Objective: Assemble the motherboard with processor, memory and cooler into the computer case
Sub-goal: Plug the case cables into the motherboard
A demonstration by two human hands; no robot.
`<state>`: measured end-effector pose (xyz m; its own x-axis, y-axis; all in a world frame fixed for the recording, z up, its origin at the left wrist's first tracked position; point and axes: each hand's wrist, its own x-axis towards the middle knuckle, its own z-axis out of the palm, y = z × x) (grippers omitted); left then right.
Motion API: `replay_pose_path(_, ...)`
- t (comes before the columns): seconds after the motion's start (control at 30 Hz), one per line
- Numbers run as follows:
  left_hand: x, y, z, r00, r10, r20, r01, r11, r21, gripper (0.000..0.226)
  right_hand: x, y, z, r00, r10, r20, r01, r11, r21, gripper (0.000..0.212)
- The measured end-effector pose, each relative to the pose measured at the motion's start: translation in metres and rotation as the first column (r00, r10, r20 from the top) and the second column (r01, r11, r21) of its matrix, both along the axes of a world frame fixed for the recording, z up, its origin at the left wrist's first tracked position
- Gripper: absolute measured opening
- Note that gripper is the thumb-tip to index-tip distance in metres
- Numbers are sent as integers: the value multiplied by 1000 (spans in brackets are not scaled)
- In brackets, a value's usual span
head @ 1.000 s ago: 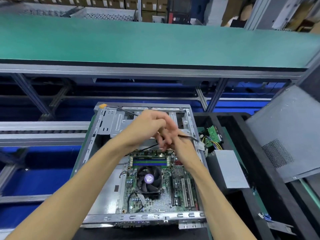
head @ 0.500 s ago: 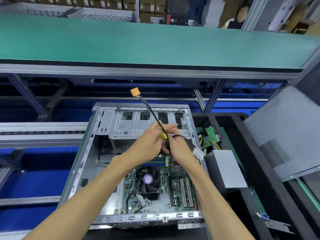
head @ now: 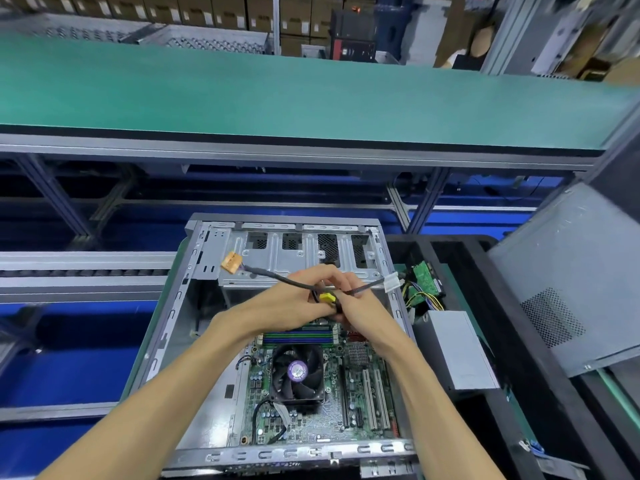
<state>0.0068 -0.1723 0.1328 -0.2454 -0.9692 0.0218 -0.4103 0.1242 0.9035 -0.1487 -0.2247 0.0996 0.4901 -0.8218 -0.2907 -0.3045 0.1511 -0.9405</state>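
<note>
Two hands meet above the open computer case (head: 194,306), both pinching a black cable (head: 277,277). The left hand (head: 294,299) has its fingers curled round the cable's middle, beside a yellow connector (head: 327,298); the right hand (head: 360,299) grips the same bundle from the other side. The cable's long axis runs roughly left to right: its orange connector (head: 231,263) points up and left over the drive cage (head: 294,258), and a white tag (head: 391,282) sits toward the right end. Below the hands, the motherboard (head: 346,410) lies flat in the case, with the cooler fan (head: 297,374) facing up and memory sticks (head: 298,337) running crosswise. A grey power supply (head: 457,351) lies just right of the case.
</note>
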Motion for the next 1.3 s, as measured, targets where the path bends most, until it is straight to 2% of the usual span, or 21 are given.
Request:
replay_pose_path(0.07, 1, -2, 1, 999, 9, -46, -6, 998, 65, 22, 1, -1, 1, 998, 34, 48, -36, 998, 49, 13)
replay_pose_path(0.13, 6, -6, 1, 997, 68, -31, -64, 993, 99, 22, 2, -3, 4, 975, 18, 222, -59, 982, 181, 16)
replay_pose_path(0.2, 11, -8, -2, 983, 156, -95, -143, 981, 132, 21, 2, -4, 8, 941, -24, 339, -71, 962, 265, 21)
replay_pose_path(0.23, 12, -9, -4, 972, 202, -124, -184, 972, 144, 20, 1, -4, 7, 946, 2, 325, -83, 969, 235, 31)
replay_pose_path(0.27, 12, -9, -6, 963, 237, -125, -220, 965, 140, 19, 1, -1, 6, 967, 59, 246, -98, 984, 147, 38)
replay_pose_path(0.3, 12, -10, -8, 961, 260, -95, -248, 961, 120, 19, 1, 2, 3, 985, 109, 132, -111, 994, 14, 39)
replay_pose_path(0.37, 9, -10, -15, 954, 293, -59, -288, 954, 82, 15, 4, 4, -5, 998, 66, -12, -67, 971, -230, 31)
replay_pose_path(0.43, 7, -11, -18, 932, 350, -92, -342, 935, 95, 9, 7, 4, -9, 1000, -24, 9, 26, 939, -344, 27)
replay_pose_path(0.53, 6, -14, -16, 881, 413, -229, -382, 908, 169, 8, 9, 3, -13, 996, -69, 63, 90, 895, -437, 23)
replay_pose_path(0.73, 12, -13, -14, 774, 443, -453, -325, 891, 318, 15, 13, 11, -15, 988, -134, 74, 153, 820, -552, 20)
replay_pose_path(0.87, 16, -11, -16, 742, 495, -452, -378, 866, 327, 25, 15, 13, -11, 987, -146, 61, 157, 855, -494, 22)
replay_pose_path(1.0, 22, -5, -18, 749, 484, -452, -387, 874, 294, 19, 14, 11, -8, 993, -115, 27, 114, 882, -457, 22)
replay_pose_path(1.1, 22, -3, -16, 735, 479, -479, -402, 878, 261, 14, 13, 12, -2, 977, -193, 94, 215, 879, -426, 21)
replay_pose_path(1.23, 31, -4, -12, 617, 612, -495, -566, 782, 261, 12, 3, 6, 3, 910, -325, 258, 396, 867, -303, 20)
replay_pose_path(1.3, 34, -3, -9, 638, 596, -487, -532, 799, 281, 14, -1, 3, 3, 910, -338, 239, 398, 874, -278, 19)
